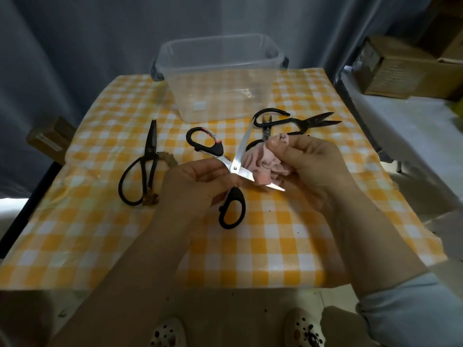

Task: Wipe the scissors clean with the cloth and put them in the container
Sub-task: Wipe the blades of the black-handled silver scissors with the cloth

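Steel scissors [235, 169] with black handles are hanging splayed open above the table [275, 234], the left hand [198, 181] pinching them just by the pivot while the right hand [310, 161] is gripping a bunched pink cloth [260, 164] against one blade. They are looking stiff, light and slick, with sharp edges, so the pivot or handles are seeming the safest hold. Black scissors [142, 166] are lying to the left, shears [300, 121] and snips [266, 127] to the right, crowding the way to the clear container [220, 65] behind.
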The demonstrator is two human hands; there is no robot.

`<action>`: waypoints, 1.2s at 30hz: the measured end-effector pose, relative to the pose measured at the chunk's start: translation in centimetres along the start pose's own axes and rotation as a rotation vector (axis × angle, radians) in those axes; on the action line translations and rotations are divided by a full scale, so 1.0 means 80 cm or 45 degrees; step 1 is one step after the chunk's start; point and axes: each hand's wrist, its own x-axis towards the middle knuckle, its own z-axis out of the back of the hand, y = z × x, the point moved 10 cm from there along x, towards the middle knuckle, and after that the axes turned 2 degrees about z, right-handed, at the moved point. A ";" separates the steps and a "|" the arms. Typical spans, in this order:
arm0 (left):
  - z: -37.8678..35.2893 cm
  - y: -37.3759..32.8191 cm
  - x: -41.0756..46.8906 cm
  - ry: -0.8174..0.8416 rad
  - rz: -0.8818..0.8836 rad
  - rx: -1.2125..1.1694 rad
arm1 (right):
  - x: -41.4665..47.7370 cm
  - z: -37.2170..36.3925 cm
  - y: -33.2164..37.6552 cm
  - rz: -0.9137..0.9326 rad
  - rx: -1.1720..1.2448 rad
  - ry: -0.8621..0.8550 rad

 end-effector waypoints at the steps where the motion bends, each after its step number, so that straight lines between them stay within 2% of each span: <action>1: -0.001 0.001 0.000 0.005 0.006 -0.003 | -0.001 -0.005 0.004 0.034 -0.050 0.027; 6: -0.004 0.001 -0.001 0.015 0.002 -0.061 | -0.007 -0.029 0.008 0.108 -0.314 0.143; 12: -0.018 -0.012 -0.010 0.093 -0.094 -0.034 | -0.011 -0.052 0.002 0.179 -0.466 0.384; 19: -0.030 -0.012 -0.017 0.165 -0.156 0.027 | -0.007 -0.046 0.000 0.244 -0.441 0.316; 25: -0.033 -0.013 -0.021 0.131 -0.216 0.035 | -0.006 -0.042 0.008 0.429 -0.584 0.119; 31: -0.033 -0.011 -0.019 0.134 -0.190 0.008 | -0.006 -0.042 0.018 0.519 -0.822 0.061; 36: -0.030 -0.008 -0.016 0.139 -0.148 -0.042 | -0.007 -0.053 0.004 0.378 -0.834 0.378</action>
